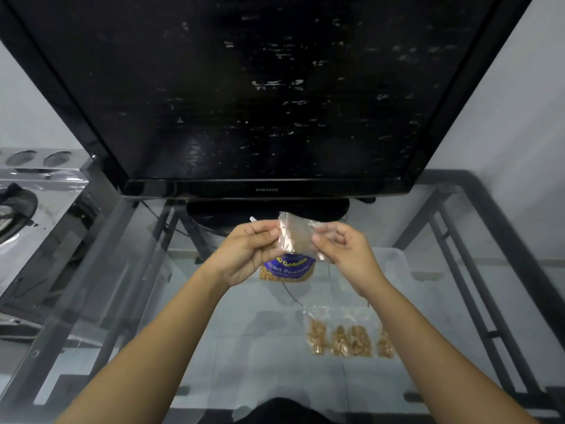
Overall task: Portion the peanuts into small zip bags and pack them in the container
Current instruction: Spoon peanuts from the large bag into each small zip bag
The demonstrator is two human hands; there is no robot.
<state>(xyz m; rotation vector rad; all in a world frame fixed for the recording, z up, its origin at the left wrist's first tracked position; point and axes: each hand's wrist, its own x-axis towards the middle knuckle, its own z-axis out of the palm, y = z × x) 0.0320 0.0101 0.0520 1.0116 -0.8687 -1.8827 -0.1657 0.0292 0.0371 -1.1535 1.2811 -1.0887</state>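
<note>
Nearest on the glass table (260, 347) lay four filled zip bags (348, 335), not yet in the clear container (394, 261), while left hand (247, 252) and right hand (345, 246) each pinched an empty zip bag (295, 237) above the peanut packet (287, 269), so portioning looked unfinished.

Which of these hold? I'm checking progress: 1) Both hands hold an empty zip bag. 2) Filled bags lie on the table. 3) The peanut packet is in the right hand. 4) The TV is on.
1) True: the left hand and right hand pinch an empty zip bag.
2) True: filled bags lie on the glass table.
3) False: the peanut packet sits on the table.
4) False: the TV is dark.
</note>
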